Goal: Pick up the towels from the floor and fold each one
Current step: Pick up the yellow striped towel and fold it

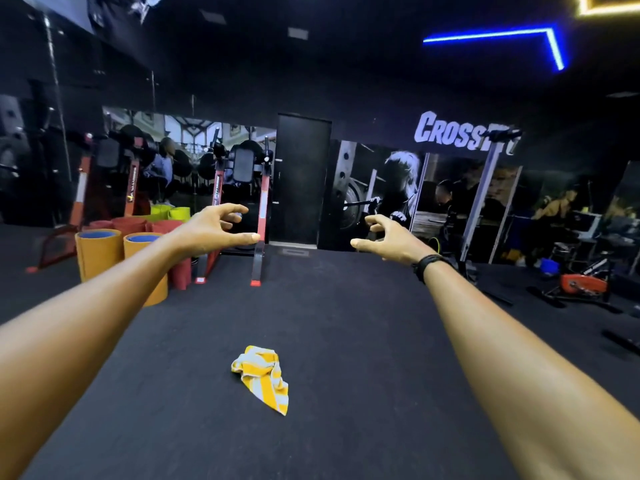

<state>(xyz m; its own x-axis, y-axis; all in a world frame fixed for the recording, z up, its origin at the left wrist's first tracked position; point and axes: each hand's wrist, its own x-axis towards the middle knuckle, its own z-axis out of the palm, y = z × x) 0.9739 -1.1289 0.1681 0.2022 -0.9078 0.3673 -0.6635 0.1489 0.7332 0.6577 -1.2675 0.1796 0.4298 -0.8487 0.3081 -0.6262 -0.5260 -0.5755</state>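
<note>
A crumpled yellow-and-grey striped towel [262, 378] lies on the dark gym floor [346, 323], low in the middle of the head view. Both my arms stretch straight out in front of me, well above the towel and apart from it. My left hand [214, 228] hangs in the air with loosely curled fingers and holds nothing. My right hand [389, 239], with a black band at the wrist, mirrors it, fingers loosely curled and empty. No other towel shows.
Rolled orange, red and yellow mats [114, 254] stand at the left. Behind them are red-and-black rack uprights [261, 216]. A black door [299, 178] and wall murals close the far side. A red exercise machine [583, 284] and low gear sit at the right.
</note>
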